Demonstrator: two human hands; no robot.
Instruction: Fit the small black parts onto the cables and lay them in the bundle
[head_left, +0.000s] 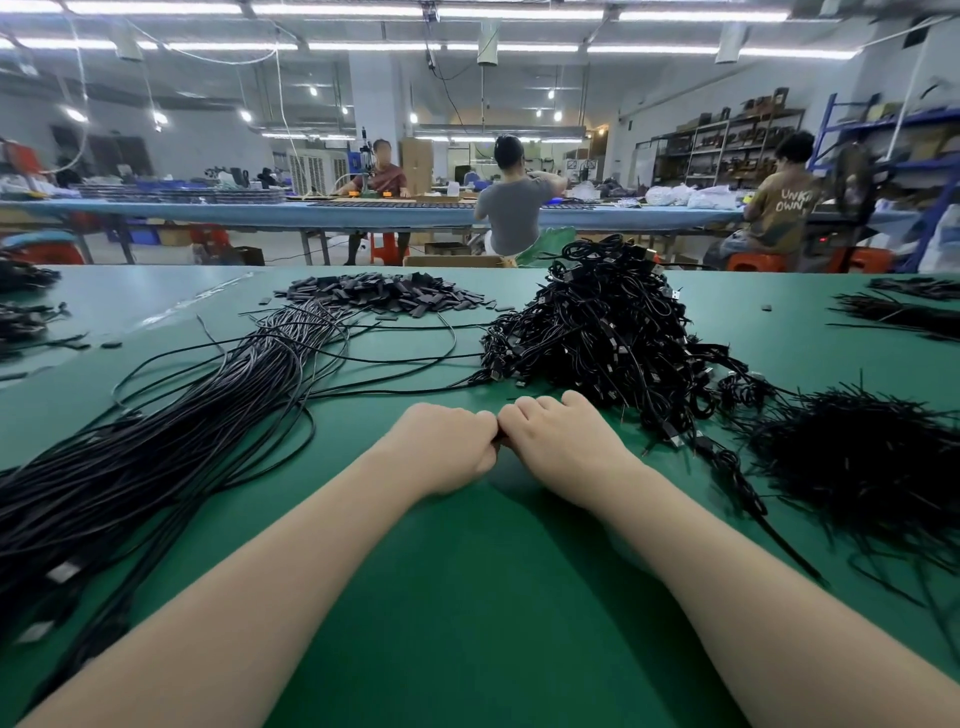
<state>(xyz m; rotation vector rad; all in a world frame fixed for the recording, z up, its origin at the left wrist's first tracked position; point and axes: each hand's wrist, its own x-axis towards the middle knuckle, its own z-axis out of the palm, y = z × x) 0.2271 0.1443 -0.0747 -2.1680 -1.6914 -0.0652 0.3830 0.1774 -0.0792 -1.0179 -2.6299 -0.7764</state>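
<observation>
While something small and dark, hardly visible, is pinched where the curled fingers of the left hand (445, 448) and right hand (558, 446) meet, keep both grips close and push straight. Beyond them to the right rises the tangled cable heap (602, 327); to their left lies the bundle (156, 441), with loose black parts (384, 296) farther off.

A large workshop hall lies beyond the green tabletop (467, 597). Rows of fluorescent tube lights (426, 10) run across the ceiling, with pipes and hanging cords under them. A white pillar (371, 104) stands mid-room. A long blue workbench (260, 212) crosses the hall, and three people sit at it on red stools (756, 262). Metal shelving (727, 150) loaded with boxes fills the right wall, beside a blue rack (883, 130).
</observation>
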